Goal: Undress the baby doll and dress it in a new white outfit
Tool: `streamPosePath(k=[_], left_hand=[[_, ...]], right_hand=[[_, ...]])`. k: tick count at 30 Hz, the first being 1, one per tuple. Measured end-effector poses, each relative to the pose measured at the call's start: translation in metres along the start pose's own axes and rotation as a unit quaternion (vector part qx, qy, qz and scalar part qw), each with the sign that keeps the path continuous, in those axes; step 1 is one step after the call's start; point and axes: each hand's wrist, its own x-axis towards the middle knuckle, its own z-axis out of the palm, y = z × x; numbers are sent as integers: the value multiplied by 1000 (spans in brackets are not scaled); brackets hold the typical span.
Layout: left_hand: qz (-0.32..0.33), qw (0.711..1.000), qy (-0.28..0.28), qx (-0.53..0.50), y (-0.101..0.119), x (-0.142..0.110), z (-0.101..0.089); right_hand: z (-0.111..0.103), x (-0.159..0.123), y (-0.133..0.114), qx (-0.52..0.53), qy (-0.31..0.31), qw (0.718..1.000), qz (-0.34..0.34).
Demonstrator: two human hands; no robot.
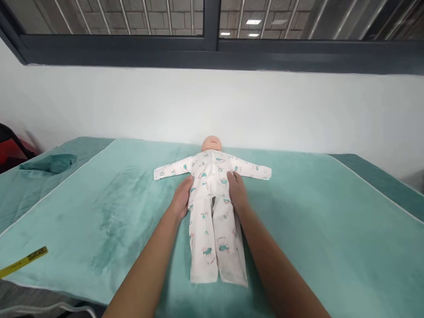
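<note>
A baby doll [212,143] lies on its back with its arms stretched out to the sides. It wears a white printed top [212,172] and white printed trousers [203,243] with teal and pink animal figures. My left hand [182,197] grips the left side of the doll's torso, just below the sleeve. On the opposite side, my right hand [237,191] holds the torso with its thumb against the top. The other fingers of both hands are partly hidden at the doll's sides.
Beneath the doll spreads a teal padded cover [308,229]. A yellow strip [24,261] lies at the left front edge. A red and black item [13,150] sits far left. Behind stands a white wall [132,101] under a dark window frame [115,53].
</note>
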Motion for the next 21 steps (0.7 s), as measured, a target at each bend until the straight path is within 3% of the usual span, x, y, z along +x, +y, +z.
streamPosePath(k=[3, 6, 14, 18, 21], left_hand=[[-49, 999, -16, -5, 1, 5, 3], [-38, 999, -2, -1, -1, 11, 9], [-37, 999, -7, -27, -8, 40, 25], [-42, 998, -9, -46, -11, 50, 27], [-16, 999, 25, -20, -14, 50, 25]], right_hand=[[-4, -3, 12, 2, 1, 1000, -27], [-10, -4, 16, 0, -24, 999, -47], [-5, 6, 14, 181, -110, 976, -54], [-9, 13, 19, 168, -141, 973, -70], [-12, 14, 20, 117, -124, 982, -86]])
